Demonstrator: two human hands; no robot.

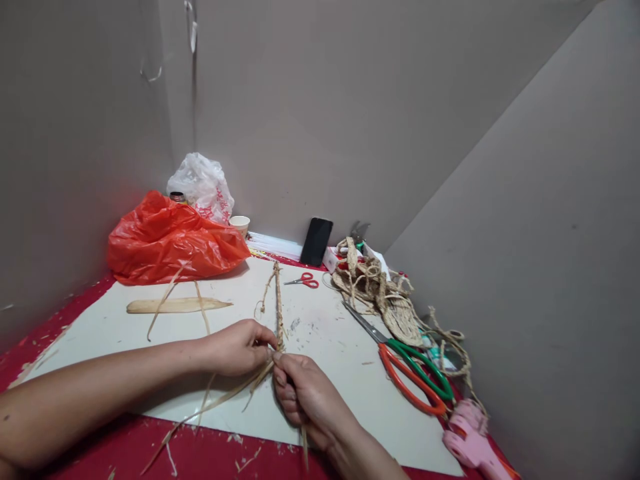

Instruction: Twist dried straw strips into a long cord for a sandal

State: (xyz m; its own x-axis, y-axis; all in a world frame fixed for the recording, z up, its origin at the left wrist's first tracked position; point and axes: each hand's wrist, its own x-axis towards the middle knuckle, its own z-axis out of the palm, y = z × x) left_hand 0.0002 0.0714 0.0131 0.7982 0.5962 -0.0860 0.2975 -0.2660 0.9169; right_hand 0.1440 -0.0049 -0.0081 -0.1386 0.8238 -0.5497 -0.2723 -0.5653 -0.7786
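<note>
A thin straw braid lies lengthwise on the white board, its near end between my hands. My left hand is closed, its thumb and fingertips pinching the braid's near end from the left. Close against it, my right hand is curled shut on straw strands, whose tail sticks out below the fist. Other long loose strands fan out under my left wrist toward the front edge. My fingertips partly hide where the strands meet the braid.
Small red scissors lie beyond the hands; large scissors with red and green handles rest at right beside woven straw pieces and a pink glue gun. A flat wooden tool, red bag, paper cup and phone stand farther back.
</note>
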